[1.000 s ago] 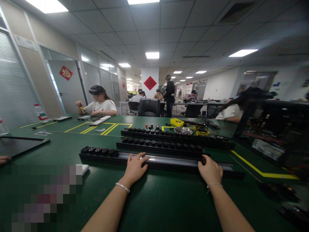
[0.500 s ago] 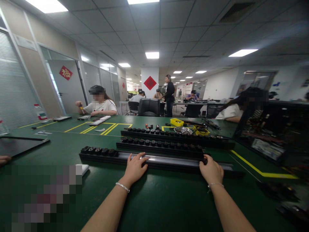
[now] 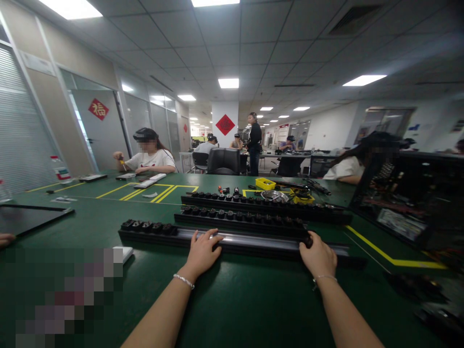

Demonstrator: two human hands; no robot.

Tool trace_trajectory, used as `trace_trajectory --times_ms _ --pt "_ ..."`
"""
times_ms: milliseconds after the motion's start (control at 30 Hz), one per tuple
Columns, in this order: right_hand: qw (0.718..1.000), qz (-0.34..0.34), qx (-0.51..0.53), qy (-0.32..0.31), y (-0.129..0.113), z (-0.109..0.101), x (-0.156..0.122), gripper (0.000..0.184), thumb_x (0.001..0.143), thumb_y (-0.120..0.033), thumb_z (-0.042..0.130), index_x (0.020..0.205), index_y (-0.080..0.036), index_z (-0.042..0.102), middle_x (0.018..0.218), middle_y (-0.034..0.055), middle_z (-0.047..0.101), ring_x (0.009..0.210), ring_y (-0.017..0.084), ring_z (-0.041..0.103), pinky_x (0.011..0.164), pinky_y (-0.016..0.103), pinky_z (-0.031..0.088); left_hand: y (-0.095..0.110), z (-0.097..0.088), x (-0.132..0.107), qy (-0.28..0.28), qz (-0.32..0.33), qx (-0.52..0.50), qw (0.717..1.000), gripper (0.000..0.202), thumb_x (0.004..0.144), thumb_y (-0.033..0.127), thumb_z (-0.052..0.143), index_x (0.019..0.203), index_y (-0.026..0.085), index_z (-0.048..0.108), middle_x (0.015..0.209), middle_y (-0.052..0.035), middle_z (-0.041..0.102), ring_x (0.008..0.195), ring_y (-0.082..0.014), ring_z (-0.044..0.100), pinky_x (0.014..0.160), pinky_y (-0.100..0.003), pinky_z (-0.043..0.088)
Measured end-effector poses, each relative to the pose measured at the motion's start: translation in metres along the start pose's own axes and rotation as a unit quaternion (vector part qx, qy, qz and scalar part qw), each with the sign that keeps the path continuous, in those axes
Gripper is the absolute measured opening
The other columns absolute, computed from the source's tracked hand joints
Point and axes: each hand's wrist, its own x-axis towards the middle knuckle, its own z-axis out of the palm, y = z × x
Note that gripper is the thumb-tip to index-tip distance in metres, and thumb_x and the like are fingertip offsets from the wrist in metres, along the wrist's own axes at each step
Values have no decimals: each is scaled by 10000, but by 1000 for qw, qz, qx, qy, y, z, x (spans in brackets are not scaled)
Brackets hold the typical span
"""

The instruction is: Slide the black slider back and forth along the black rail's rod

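Observation:
A long black rail (image 3: 261, 245) with a silvery channel lies across the green table (image 3: 235, 299) in front of me. Several black socket modules (image 3: 148, 226) sit in its left end. My left hand (image 3: 202, 251) rests on the rail's middle with fingers spread flat, holding it down. My right hand (image 3: 318, 256) is closed around a small black piece (image 3: 308, 240) at the rail, further right. Two more rails filled with black modules, the nearer one (image 3: 239, 216) and the farther one (image 3: 264, 203), lie just behind.
A yellow bin (image 3: 265, 183), a metal bowl (image 3: 274, 195) and tools sit beyond the rails. A dark open case (image 3: 409, 198) stands at right. A black tray (image 3: 29, 217) lies at left. Other people work at the far side; someone's fingertip (image 3: 5, 239) shows at the left edge.
My right hand has crept slightly to the right along the rail. The left hand has stayed put.

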Motion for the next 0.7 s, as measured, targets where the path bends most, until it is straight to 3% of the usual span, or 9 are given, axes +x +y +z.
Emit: trace_trajectory --times_ms 700 --pt "1000 3 -8 2 7 0 4 479 755 -333 388 1196 -171 481 1047 106 620 997 248 542 869 381 372 0 -1 0 -6 0 1 1000 308 773 296 501 1066 366 567 1282 23 491 1131 -190 469 1059 -511 87"
